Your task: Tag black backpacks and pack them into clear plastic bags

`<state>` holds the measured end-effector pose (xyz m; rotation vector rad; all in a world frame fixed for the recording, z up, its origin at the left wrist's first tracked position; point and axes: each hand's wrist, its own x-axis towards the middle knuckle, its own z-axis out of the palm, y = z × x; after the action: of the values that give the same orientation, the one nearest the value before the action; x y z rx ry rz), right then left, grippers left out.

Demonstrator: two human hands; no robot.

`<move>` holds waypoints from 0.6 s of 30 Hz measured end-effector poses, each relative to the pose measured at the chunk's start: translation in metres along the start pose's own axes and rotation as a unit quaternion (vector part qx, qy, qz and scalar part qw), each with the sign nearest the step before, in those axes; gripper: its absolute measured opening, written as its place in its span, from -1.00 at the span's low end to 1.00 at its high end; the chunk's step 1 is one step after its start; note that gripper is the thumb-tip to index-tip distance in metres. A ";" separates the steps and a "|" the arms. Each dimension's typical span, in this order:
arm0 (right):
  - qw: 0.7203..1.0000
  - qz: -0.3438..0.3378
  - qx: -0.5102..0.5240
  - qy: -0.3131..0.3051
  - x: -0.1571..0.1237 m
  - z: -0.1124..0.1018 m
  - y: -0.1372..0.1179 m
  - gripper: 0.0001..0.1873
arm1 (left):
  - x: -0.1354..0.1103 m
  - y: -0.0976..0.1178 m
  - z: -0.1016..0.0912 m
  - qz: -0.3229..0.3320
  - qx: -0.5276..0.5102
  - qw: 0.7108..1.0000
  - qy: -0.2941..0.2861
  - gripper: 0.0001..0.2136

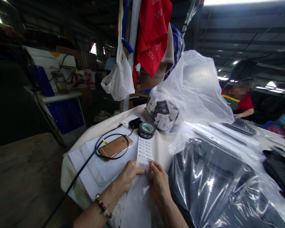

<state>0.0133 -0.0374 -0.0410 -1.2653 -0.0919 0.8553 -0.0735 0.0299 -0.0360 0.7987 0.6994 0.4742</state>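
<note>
Between my two hands is a white strip of printed labels (pixel 144 148), its far end reaching up to a roll of black tape (pixel 146 130). My left hand (pixel 128 175) pinches the strip's left edge with the thumb on top. On the right edge, my right hand (pixel 159 180) grips the same strip between thumb and fingers. The strip's near part hangs down below my hands. Left of the strip, a gold phone (pixel 116 147) lies face down on white papers (pixel 85 167), with a black cable (pixel 84 164) looped over it.
Clear-wrapped dark garments (pixel 211 183) cover the table's right side. A plastic bag of tags (pixel 165 115) stands behind the tape. Red cloth (pixel 154 34) and a small white bag (pixel 120 77) hang from a post. Another person (pixel 239 98) is at the far right.
</note>
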 end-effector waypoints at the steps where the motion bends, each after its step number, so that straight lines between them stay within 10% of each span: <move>1: 1.000 0.000 0.009 0.000 0.000 0.000 0.001 -0.57 | 0.000 0.000 0.000 0.002 0.001 1.000 -0.003 -0.65; 9: 0.997 -0.029 0.072 0.018 0.003 -0.002 0.001 -0.42 | 0.000 -0.003 0.002 0.006 0.005 1.000 -0.017 -0.64; 13: 0.986 -0.159 -0.003 0.047 -0.012 -0.004 -0.008 -0.47 | -0.002 -0.002 0.000 -0.001 0.049 0.999 -0.010 -0.59; 15: 0.937 -0.324 -0.113 0.060 -0.028 -0.011 -0.014 -0.60 | -0.010 0.003 0.000 0.042 0.145 0.987 0.049 -0.52; 18: 0.741 -0.607 -0.266 0.108 -0.051 -0.030 -0.027 -0.79 | -0.035 0.016 0.012 0.207 0.312 0.904 0.207 -0.51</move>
<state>0.0071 -0.0933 -0.0085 -1.4539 -0.9286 -0.5152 -0.0908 0.0119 -0.0045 1.4926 1.1090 0.8386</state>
